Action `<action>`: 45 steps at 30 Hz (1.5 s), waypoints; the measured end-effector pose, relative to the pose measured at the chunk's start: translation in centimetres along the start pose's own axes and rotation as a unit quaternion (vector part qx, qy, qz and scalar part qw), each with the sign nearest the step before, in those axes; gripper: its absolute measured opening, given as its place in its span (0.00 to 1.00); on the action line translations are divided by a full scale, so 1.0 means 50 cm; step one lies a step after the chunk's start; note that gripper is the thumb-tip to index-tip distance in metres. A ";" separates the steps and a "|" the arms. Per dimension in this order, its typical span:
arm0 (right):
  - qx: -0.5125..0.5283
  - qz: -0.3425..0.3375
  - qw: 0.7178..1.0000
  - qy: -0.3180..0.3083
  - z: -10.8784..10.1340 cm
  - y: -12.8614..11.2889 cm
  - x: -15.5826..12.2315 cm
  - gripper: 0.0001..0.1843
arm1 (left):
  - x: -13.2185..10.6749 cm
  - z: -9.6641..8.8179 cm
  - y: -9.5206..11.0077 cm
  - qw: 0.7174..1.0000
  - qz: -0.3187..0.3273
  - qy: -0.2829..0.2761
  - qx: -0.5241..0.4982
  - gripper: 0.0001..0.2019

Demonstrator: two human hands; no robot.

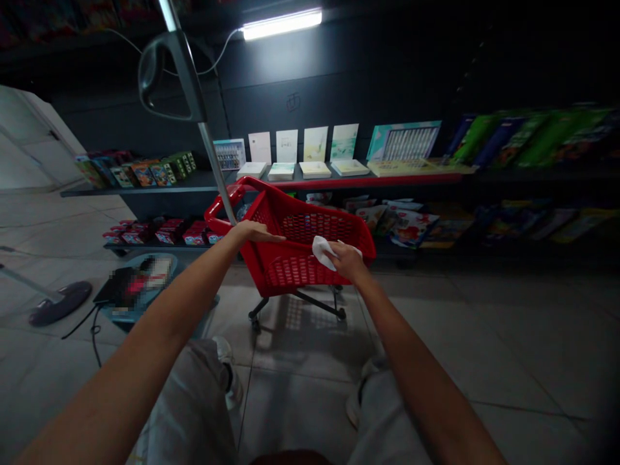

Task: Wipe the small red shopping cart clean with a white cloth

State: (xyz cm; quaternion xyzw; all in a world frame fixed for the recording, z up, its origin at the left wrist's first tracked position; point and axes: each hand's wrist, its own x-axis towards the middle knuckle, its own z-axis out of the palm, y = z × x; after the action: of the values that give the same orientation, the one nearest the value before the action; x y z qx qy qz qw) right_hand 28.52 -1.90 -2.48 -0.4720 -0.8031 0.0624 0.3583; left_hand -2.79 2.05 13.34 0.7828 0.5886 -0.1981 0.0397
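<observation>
A small red plastic shopping cart (310, 226) with perforated walls stands upright on dark legs with casters. My left hand (259, 232) lies along the near top edge by the handle end, its fingers stretched out flat and nothing held in them. Toward the cart's other end, my right hand (347, 259) grips a white cloth (322, 252) against the near rim. Part of the cloth sticks out past the fingers, and the rest is hidden under the hand.
Behind the cart, a dark shelf holds booklets (316, 145), small boxes (152, 173) and bags (411, 223). A metal pole with a grey grip (186, 77) slants down by the cart handle. At left are a blue tub (172, 263) and a round stand base (61, 303).
</observation>
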 end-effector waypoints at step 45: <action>0.255 0.404 0.830 0.287 0.266 -0.132 0.024 0.36 | 0.000 0.020 0.090 0.984 0.005 0.174 0.037 0.41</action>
State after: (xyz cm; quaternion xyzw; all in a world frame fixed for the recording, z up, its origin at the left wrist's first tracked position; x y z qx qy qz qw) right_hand 15.02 -1.39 -8.74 -0.6433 -0.3573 0.2660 0.6227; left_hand 1.16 0.40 11.67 0.8092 0.5748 -0.0799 -0.0916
